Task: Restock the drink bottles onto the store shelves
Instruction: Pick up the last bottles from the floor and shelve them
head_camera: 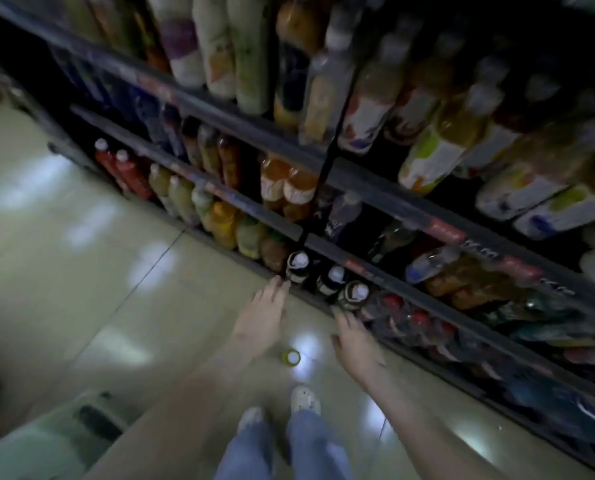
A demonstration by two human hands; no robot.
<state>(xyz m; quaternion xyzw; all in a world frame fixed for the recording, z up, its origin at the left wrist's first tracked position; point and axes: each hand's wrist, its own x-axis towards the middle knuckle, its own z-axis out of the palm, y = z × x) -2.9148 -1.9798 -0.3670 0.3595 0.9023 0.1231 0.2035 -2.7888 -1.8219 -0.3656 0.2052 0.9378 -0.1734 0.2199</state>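
The person stands facing store shelves and reaches both arms down toward the bottom shelf [310, 299]. The left hand [265, 318] is stretched out with its fingers straight and close together. Its fingertips [282, 284] touch the lower side of a dark bottle with a white cap [296, 270] at the shelf's front edge. The right hand [355, 341] is also flat, its fingers straight and slightly spread. Their tips reach the foot of a second dark white-capped bottle [353, 295]; motion blur hides whether they actually touch it. Neither hand curls round anything.

A third dark bottle of the same kind [331, 279] stands on the shelf just beyond the gap between the two hands. Nearer the person, a yellow-capped bottle [291, 357] stands upright on the floor [116, 271], between the two wrists and apart from both.

Beyond the left hand and further to its outer side, a row of orange, yellow and green juice bottles [225, 223] fills the bottom shelf. On the outer side of the right hand sit red-capped bottles [417, 317]. Above both hands, the higher shelves [375, 188] are packed with more drink bottles, too blurred to name.

Below the arms are pale shoes [304, 400] and blue jeans [310, 445]. A pale rounded object [47, 441], too blurred to identify, sits on the floor well to the left of the left arm.
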